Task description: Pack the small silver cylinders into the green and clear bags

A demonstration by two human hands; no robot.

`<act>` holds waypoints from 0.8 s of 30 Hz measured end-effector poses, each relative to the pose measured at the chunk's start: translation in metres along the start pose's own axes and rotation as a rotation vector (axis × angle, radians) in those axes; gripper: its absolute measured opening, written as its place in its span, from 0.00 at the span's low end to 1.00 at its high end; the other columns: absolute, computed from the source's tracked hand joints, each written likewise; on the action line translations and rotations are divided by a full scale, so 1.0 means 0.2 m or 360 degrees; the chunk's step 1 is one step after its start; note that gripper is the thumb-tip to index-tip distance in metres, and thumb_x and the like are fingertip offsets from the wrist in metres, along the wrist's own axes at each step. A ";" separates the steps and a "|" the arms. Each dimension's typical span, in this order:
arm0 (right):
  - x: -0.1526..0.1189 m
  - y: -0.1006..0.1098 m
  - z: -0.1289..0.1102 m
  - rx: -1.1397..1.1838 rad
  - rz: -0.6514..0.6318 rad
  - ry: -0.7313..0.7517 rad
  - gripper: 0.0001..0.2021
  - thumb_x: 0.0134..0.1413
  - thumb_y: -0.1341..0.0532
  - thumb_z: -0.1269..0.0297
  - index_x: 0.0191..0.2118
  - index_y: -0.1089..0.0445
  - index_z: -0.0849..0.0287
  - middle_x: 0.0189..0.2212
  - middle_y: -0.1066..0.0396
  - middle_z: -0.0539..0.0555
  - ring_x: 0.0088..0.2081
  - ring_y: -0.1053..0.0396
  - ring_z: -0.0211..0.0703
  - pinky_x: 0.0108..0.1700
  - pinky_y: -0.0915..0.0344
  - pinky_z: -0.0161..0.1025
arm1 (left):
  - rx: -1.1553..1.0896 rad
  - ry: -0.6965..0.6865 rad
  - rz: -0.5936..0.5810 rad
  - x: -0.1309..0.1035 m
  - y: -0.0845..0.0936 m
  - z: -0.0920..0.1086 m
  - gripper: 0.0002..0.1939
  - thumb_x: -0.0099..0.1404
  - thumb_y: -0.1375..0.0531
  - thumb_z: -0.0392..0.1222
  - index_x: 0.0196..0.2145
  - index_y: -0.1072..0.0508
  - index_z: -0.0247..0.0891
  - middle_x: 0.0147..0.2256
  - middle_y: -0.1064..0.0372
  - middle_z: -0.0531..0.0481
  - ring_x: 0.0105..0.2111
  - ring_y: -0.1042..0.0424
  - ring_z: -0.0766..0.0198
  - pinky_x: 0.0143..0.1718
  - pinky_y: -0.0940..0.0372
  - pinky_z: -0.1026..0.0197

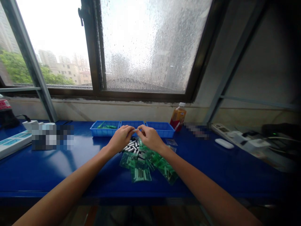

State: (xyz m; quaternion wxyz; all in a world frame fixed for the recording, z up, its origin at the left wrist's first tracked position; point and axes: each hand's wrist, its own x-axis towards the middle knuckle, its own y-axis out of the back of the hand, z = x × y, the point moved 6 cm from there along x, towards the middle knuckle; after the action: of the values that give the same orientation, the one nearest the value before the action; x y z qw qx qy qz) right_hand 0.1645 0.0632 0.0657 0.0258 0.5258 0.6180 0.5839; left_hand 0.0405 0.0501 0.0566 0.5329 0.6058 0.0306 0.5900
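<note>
Blue tabletop [35,175] under a rain-spotted window [150,47]; both hands work mid-table, in front of the trays. L hand [121,138] and R hand [150,136] meet fingertip to fingertip, each in a narrow pinch on a small pale piece [135,130], held up btwn them. Exact shape can't be told: too small, partly hidden by fingers.

Handling, imo: light pinch near each end, wrists level, thumbs opposite the index fingers, so the pc doesn't twist or spring out. Best done low over the pile, so a drop lands close by. Max care w/ small parts: one pc at a time, no squeezing mid-length.

Just below the hands: a heap of black-and-white pieces [133,147], lying at mixed angles. Beside and nearer the body, clear-and-green packets [141,172], some overlapping; the nearest one shows slim strips inside. R forearm passes over the packets' R side, so part of that group is hidden.

Farther out, a row of 3 blue trays: L tray [103,133] w/ green items [107,126], middle tray [133,123] partly behind the hands, R tray [168,135] next to an orange-and-red bottle [178,117]. Far R: white oval item [224,143]; far L: power strip [14,144].
</note>
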 end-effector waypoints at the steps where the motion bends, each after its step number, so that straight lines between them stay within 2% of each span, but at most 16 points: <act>1: 0.00 0.00 0.00 0.0002 0.0021 0.0010 0.12 0.58 0.48 0.59 0.38 0.33 0.60 0.25 0.31 0.51 0.27 0.36 0.36 0.29 0.46 0.32 | 0.0015 0.0003 -0.0016 0.00 0.00 0.00 0.11 0.66 0.51 0.37 0.38 0.29 0.35 0.35 0.28 0.45 0.37 0.31 0.60 0.40 0.37 0.59; 6: 0.01 -0.01 0.05 -0.0070 0.0033 0.0035 0.09 0.55 0.45 0.61 0.37 0.32 0.60 0.25 0.32 0.50 0.26 0.37 0.35 0.29 0.46 0.32 | 0.0112 0.0006 -0.0214 0.01 -0.03 -0.03 0.14 0.66 0.52 0.37 0.38 0.27 0.34 0.35 0.28 0.43 0.38 0.30 0.59 0.41 0.38 0.59; 8: 0.02 -0.01 0.12 -0.0150 0.0079 -0.0056 0.10 0.55 0.45 0.60 0.36 0.32 0.59 0.26 0.31 0.50 0.26 0.37 0.36 0.29 0.46 0.32 | 0.0215 0.0011 -0.0445 -0.01 -0.05 -0.08 0.15 0.63 0.51 0.34 0.40 0.26 0.34 0.37 0.28 0.42 0.39 0.30 0.57 0.42 0.38 0.58; 10: 0.03 0.00 0.20 -0.0263 0.0142 -0.0160 0.10 0.55 0.45 0.59 0.36 0.32 0.59 0.27 0.31 0.51 0.27 0.36 0.36 0.29 0.46 0.33 | 0.0278 0.0003 -0.0753 -0.04 -0.06 -0.14 0.17 0.60 0.50 0.30 0.41 0.26 0.37 0.38 0.28 0.43 0.39 0.29 0.58 0.42 0.38 0.60; 12: 0.04 0.00 0.26 -0.0380 0.0175 -0.0220 0.09 0.55 0.45 0.59 0.35 0.31 0.58 0.29 0.30 0.51 0.29 0.34 0.38 0.30 0.46 0.34 | 0.0263 0.0024 -0.0879 -0.06 -0.04 -0.20 0.19 0.57 0.49 0.28 0.42 0.26 0.41 0.39 0.28 0.46 0.40 0.29 0.59 0.42 0.38 0.62; 15: 0.04 0.00 0.29 -0.0493 0.0147 -0.0253 0.08 0.55 0.44 0.59 0.35 0.31 0.56 0.33 0.30 0.51 0.33 0.33 0.40 0.31 0.45 0.34 | 0.0214 0.0005 -0.0874 -0.07 -0.02 -0.22 0.16 0.55 0.45 0.31 0.40 0.26 0.43 0.38 0.28 0.48 0.40 0.30 0.60 0.42 0.39 0.63; 19: 0.04 -0.02 0.28 -0.0535 0.0063 -0.0304 0.11 0.55 0.45 0.56 0.37 0.30 0.56 0.35 0.30 0.54 0.36 0.32 0.42 0.33 0.43 0.35 | 0.0249 -0.0007 -0.0898 -0.08 -0.06 -0.23 0.08 0.53 0.42 0.34 0.31 0.25 0.41 0.32 0.28 0.50 0.34 0.30 0.62 0.36 0.39 0.65; 24: 0.03 -0.02 0.22 -0.0454 0.0030 -0.0228 0.15 0.57 0.47 0.54 0.42 0.32 0.58 0.38 0.32 0.56 0.37 0.33 0.42 0.35 0.41 0.36 | 0.0255 0.0132 -0.0694 -0.03 -0.02 -0.25 0.06 0.56 0.44 0.36 0.31 0.26 0.39 0.30 0.27 0.49 0.31 0.29 0.62 0.32 0.39 0.65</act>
State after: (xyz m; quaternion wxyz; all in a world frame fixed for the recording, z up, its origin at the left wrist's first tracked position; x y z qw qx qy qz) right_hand 0.1882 0.0981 0.0525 0.1387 0.5630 0.5203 0.6270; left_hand 0.0040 0.0780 0.0355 0.5963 0.6004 0.2295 0.4809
